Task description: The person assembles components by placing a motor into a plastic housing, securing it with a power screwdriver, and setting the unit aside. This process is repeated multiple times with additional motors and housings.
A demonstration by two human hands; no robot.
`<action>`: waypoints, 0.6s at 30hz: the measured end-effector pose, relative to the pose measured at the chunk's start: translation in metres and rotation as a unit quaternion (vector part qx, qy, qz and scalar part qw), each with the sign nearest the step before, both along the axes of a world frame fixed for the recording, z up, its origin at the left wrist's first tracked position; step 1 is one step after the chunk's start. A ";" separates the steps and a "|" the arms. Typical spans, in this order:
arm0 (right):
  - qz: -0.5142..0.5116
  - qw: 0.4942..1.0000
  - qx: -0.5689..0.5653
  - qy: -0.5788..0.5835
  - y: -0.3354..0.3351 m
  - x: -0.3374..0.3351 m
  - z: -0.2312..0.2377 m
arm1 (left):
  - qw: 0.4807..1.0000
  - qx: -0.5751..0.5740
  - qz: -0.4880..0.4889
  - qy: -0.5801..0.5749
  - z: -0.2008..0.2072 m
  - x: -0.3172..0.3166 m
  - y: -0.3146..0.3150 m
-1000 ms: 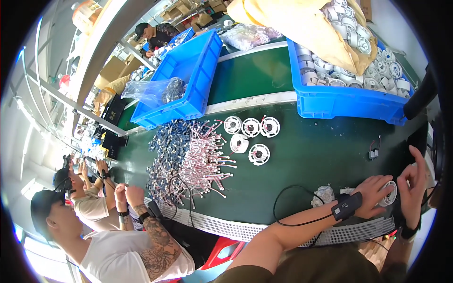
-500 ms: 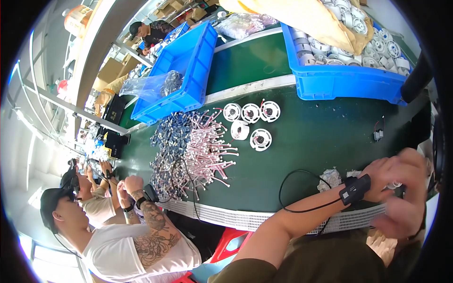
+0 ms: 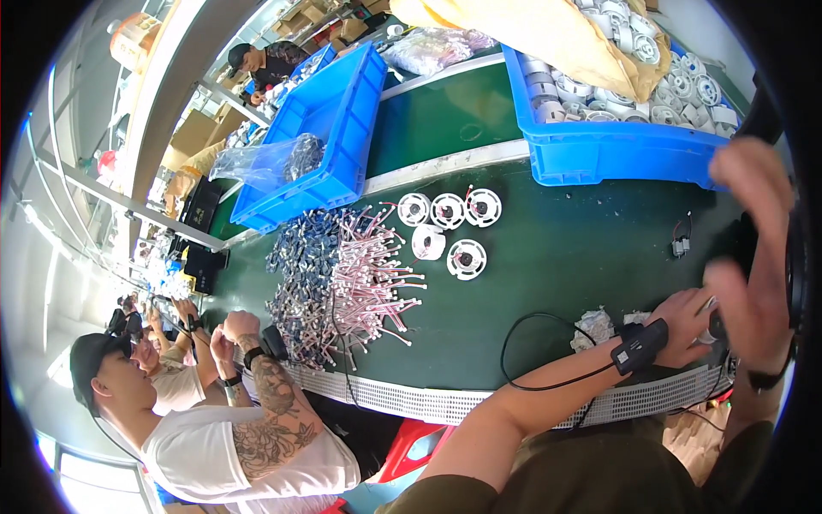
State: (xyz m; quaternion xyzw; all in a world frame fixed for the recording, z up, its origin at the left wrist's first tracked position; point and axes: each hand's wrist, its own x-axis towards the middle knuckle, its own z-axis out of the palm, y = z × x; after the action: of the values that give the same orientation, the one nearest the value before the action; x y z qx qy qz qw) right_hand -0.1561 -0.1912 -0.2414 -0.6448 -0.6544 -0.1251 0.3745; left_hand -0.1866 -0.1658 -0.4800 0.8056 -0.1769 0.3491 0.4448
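Note:
My left hand [image 3: 685, 330], with a black device and cable on its wrist, is closed around a small white part [image 3: 709, 332] at the right end of the bench. The fingers hide most of that part, so its kind cannot be made out. My right hand [image 3: 747, 313], smeared by motion, hovers just beside it; what its fingers do is unclear. Higher up, another blurred hand [image 3: 753, 176] reaches toward the blue bin, and whose it is I cannot tell. Left of my left hand lies a crumpled whitish lump [image 3: 593, 329].
Several white round housings [image 3: 467, 259] lie mid-bench beside a heap of wired connectors [image 3: 368, 278]. A small wired part [image 3: 681, 246] lies at right. A blue bin [image 3: 625, 154] of white parts and another blue bin [image 3: 347, 171] stand behind. A co-worker [image 3: 223, 437] sits at left.
My right hand has risen from below the bench edge to beside my left hand. The other blurred hand has moved up toward the bin. My left hand has barely moved.

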 end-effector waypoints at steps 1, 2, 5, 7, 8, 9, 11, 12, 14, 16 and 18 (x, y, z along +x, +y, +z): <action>-0.030 0.999 0.019 0.018 -0.002 0.009 0.003 | 1.000 0.000 -0.005 -0.004 0.013 -0.005 0.003; -0.048 0.997 0.039 0.047 0.001 0.018 0.001 | 0.999 0.010 -0.008 0.030 0.019 -0.010 0.008; -0.101 0.984 0.076 0.125 -0.005 0.045 0.004 | 0.998 0.009 -0.044 0.048 0.032 -0.010 0.002; -0.096 0.969 0.097 0.204 -0.006 0.063 -0.004 | 0.998 0.016 -0.034 0.042 0.030 -0.011 0.003; -0.094 0.961 0.100 0.242 -0.009 0.069 -0.009 | 0.998 0.015 -0.037 0.038 0.031 -0.010 0.001; -0.091 0.950 0.104 0.279 -0.011 0.077 -0.009 | 0.998 0.018 -0.040 0.035 0.031 -0.009 -0.002; -0.056 0.927 0.090 0.360 -0.001 0.087 -0.026 | 0.998 0.022 -0.025 0.049 0.025 -0.015 0.003; -0.034 0.913 0.084 0.397 0.005 0.092 -0.033 | 0.998 0.016 -0.018 0.053 0.021 -0.015 0.005; -0.008 0.882 0.067 0.466 0.010 0.098 -0.040 | 0.998 0.006 -0.024 0.057 0.021 -0.012 0.004; 0.027 0.838 0.043 0.543 0.025 0.102 -0.055 | 0.998 0.008 -0.016 0.062 0.017 -0.012 0.010; 0.073 0.787 -0.003 0.613 0.046 0.107 -0.064 | 0.998 0.013 -0.001 0.069 0.017 -0.018 0.022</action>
State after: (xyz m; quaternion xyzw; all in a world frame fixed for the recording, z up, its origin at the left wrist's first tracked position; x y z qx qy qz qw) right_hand -0.0495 -0.1455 -0.3052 -0.5369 -0.3328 0.3264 0.7032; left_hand -0.2046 -0.1438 -0.4628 0.8332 -0.1511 0.2903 0.4457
